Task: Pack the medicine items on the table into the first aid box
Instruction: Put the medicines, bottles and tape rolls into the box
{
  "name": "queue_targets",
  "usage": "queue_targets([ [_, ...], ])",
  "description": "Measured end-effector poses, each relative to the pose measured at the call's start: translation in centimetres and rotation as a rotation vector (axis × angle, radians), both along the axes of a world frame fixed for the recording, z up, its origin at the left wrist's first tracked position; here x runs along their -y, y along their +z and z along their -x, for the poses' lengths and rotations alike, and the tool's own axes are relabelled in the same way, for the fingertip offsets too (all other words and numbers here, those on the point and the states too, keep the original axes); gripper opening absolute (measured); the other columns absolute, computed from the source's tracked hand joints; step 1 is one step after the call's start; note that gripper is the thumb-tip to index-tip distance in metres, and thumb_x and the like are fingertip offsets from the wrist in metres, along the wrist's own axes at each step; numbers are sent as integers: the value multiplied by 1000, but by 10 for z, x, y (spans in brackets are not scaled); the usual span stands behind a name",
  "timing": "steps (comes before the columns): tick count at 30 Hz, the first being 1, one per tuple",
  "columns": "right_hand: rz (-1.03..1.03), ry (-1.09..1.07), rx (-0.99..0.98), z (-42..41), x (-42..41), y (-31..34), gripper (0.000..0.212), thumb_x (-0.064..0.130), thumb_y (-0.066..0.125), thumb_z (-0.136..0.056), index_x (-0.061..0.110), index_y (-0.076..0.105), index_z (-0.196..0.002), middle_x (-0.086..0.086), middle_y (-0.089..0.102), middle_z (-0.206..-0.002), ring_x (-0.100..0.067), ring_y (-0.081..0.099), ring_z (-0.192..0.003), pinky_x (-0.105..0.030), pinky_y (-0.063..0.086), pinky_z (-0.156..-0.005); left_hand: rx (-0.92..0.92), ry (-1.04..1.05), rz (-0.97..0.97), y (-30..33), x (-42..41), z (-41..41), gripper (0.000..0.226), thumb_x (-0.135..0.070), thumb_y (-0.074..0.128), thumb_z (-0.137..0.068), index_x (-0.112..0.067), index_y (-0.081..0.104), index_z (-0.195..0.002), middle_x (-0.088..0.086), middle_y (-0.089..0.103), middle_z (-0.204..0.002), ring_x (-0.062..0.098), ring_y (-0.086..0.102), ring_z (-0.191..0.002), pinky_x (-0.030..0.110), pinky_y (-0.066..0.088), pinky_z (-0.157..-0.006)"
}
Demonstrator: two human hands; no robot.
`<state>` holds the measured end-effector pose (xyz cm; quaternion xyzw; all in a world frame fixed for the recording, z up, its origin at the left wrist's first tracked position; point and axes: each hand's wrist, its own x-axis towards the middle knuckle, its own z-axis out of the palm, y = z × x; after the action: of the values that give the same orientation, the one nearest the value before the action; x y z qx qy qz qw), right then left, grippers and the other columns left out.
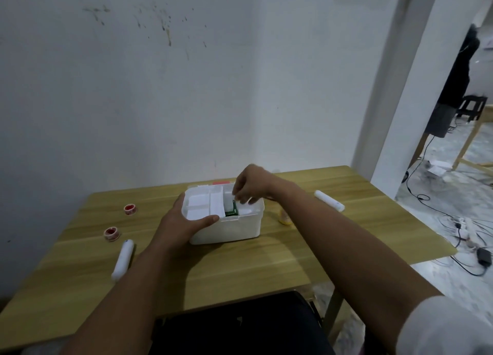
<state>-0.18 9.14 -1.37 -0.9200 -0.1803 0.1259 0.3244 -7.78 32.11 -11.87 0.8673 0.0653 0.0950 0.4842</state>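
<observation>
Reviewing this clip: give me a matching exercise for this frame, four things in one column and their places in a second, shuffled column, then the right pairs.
Things:
1. left hand
2. right hand
3. yellow item
4. two red-centred tape rolls

Places:
A. on the table, right of the first aid box
B. on the table, left of the box
C. on the box's near-left rim
D. over the box's open top, fingers at a green packet

Pairs: 1-C, 2-D, 3-A, 4-B
</observation>
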Motion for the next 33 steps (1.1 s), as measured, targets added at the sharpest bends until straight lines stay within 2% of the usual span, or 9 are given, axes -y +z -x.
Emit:
queue_targets([
  [2,24,-67,137,-5,17,15,11,4,73,-88,4,78,-97,-13,78,-88,-22,78,-82,-33,65,-71,13,-8,20,1,0,1,127,-80,86,-49,-41,34,-158,-8,52,-153,24,51,-133,43,52,-95],
  [5,301,-214,334,-8,42,29,16,13,71,-83,12,76,-99,-5,75,-94,-24,73,-90,-35,61,-76,38,-22,48,3,1,3,119,-76,89,-51,-41,41,-154,-11,57,-146,20,55,-126,37,52,-90],
  [8,540,-313,235,4,58,33,34,26,82,-80,13,57,-98,-2,61,-91,-24,63,-91,-36,53,-73,42,-25,61,5,2,4,117,-71,90,-54,-38,41,-155,-11,57,-145,18,53,-121,33,48,-82],
  [10,601,-308,188,12,64,29,39,23,85,-80,13,52,-98,-3,56,-83,-25,63,-88,-36,55,-73,38,-28,71,6,3,4,117,-71,89,-53,-39,41,-155,-10,56,-145,18,53,-120,32,48,-79],
  [14,519,-314,192,15,67,14,26,9,78,-85,6,60,-103,-13,66,-94,-27,69,-85,-41,63,-82,37,-34,70,7,2,7,122,-77,87,-49,-39,41,-155,-10,56,-145,18,54,-122,29,47,-77],
  [20,273,-346,273,-1,63,59,20,0,78,-75,3,68,-93,-16,71,-86,-30,75,-70,-44,66,-61,26,-46,59,9,2,5,116,-70,90,-56,-39,39,-156,-9,55,-148,17,51,-120,31,46,-77],
  [23,197,-324,306,-5,47,88,23,1,78,-79,2,69,-100,-17,70,-90,-31,76,-69,-44,66,-63,23,-42,54,7,1,5,120,-74,89,-53,-40,38,-156,-10,55,-149,18,52,-125,33,48,-81],
  [30,225,-225,299,-13,-5,63,23,-1,76,-78,3,68,-99,-17,68,-92,-31,75,-68,-45,65,-59,-9,-19,42,6,0,3,126,-77,88,-51,-40,34,-159,-8,53,-153,23,52,-133,38,51,-89],
  [33,297,-190,329,-19,-18,32,21,-2,73,-79,3,68,-98,-15,68,-93,-30,72,-75,-44,65,-69,-6,-11,39,6,0,3,127,-77,88,-52,-40,32,-160,-7,51,-155,24,51,-134,37,52,-88],
])
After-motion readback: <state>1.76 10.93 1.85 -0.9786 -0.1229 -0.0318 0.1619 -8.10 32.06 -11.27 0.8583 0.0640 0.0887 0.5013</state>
